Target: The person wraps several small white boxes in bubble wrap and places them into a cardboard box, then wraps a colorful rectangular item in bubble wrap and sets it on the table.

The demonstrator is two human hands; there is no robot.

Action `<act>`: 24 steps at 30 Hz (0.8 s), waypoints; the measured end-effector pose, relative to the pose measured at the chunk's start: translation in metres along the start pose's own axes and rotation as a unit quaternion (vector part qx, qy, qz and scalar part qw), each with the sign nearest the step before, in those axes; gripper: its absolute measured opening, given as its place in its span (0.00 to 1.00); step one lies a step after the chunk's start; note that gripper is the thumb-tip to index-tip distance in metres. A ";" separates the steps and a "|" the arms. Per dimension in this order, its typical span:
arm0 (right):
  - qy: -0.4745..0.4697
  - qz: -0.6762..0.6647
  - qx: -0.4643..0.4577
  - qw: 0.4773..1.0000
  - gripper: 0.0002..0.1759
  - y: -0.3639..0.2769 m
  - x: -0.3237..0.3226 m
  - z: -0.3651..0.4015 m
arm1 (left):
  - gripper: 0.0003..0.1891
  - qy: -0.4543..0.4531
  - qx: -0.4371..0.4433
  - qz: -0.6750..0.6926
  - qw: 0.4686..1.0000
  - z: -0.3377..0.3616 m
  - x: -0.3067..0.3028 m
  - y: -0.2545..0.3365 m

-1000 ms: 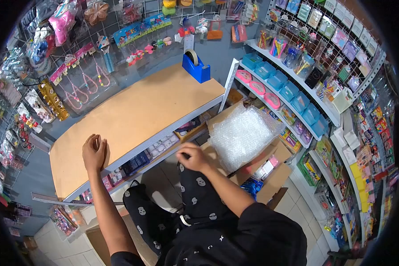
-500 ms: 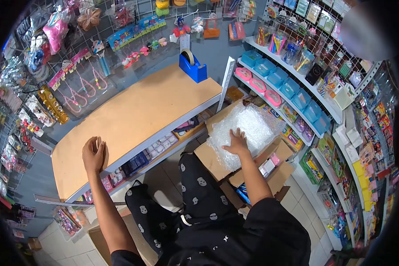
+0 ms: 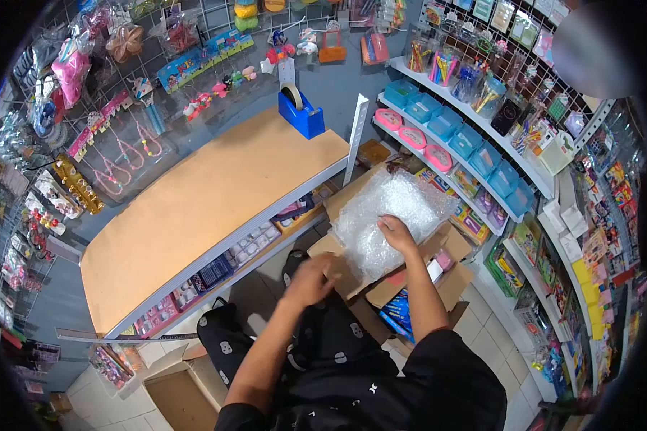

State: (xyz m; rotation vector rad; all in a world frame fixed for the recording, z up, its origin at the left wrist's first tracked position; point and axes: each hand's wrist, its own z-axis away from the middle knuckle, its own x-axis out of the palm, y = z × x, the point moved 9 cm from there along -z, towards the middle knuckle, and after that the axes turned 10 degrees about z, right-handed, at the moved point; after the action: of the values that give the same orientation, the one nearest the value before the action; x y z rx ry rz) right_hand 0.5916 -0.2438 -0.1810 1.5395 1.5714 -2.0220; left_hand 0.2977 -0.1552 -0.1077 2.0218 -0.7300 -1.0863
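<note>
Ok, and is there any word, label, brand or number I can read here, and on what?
No text is readable.
Hanging packets on the wall grid: print too small and blurred.
Shelf goods: labels blurred.
Black shirt: small white mark, no legible letters.
Bubble wrap, cardboard box, blue tape dispenser: no writing visible.

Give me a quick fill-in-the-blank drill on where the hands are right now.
1. The right hand rests on the sheet of ____.
2. The left hand, blurred, is at the near flap of the cardboard ____.
3. The tape dispenser at the far corner of the counter is ____ in colour.
Missing words: bubble wrap; box; blue.
</note>
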 end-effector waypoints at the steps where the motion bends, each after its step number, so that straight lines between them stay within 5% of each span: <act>1: 0.006 -0.005 -0.005 1.000 0.23 0.000 0.000 0.001 | 0.24 -0.058 -0.011 0.005 0.998 -0.014 0.031 0.002; 5: -0.009 -0.004 -0.015 1.000 0.24 -0.001 0.003 0.004 | 0.36 -0.105 -0.041 -0.074 0.991 -0.040 0.114 -0.048; 9: 0.022 0.024 -0.043 0.999 0.19 -0.001 -0.004 0.005 | 0.39 -0.189 -0.212 -0.146 0.948 -0.042 0.141 -0.098; 17: 0.008 0.031 -0.039 0.999 0.15 0.006 -0.033 -0.010 | 0.37 -0.235 -0.252 -0.112 0.932 -0.043 0.144 -0.111; 24: 0.105 0.039 0.008 0.994 0.17 0.018 -0.093 -0.030 | 0.36 -0.236 -0.253 -0.143 0.927 -0.035 0.151 -0.123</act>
State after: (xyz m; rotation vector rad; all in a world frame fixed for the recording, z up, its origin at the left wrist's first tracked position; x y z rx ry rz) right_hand 0.6642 -0.2687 -0.1184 1.8408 1.5396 -1.8887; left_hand 0.4187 -0.1847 -0.2609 1.4583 -0.3242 -1.7628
